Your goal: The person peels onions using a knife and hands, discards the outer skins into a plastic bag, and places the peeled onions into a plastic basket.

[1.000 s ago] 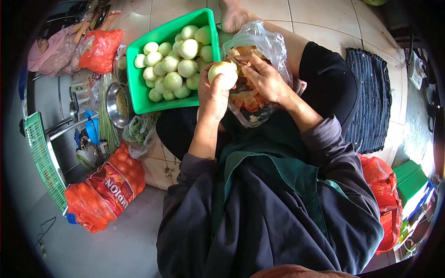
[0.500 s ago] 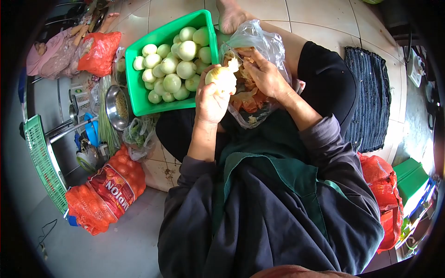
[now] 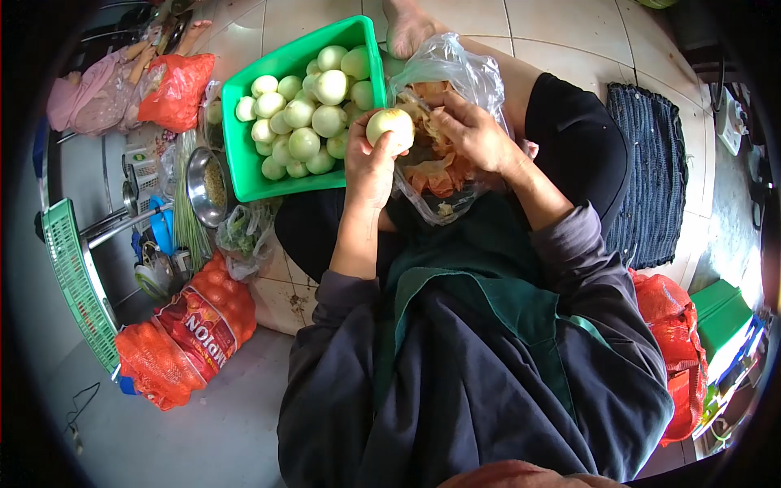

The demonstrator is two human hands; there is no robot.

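A mostly peeled onion sits in my left hand, the thumb lying across its front. My right hand is closed just right of the onion, over the clear plastic bag. A thin pale strip sticks out from its fingers toward the onion; whether it is a blade or skin I cannot tell. Brown onion skins fill the bag's mouth below this hand. Close on the left, a green plastic basin holds many peeled onions.
A red net sack of onions lies at lower left. Beside the basin are a metal bowl and a bag of green vegetables. A dark woven mat lies right of my knee, with another red sack below.
The loose, torn skin at the onion's top right has come away, leaving a smoother pale surface. My left hand has turned the onion slightly; my right hand has shifted slightly right and down.
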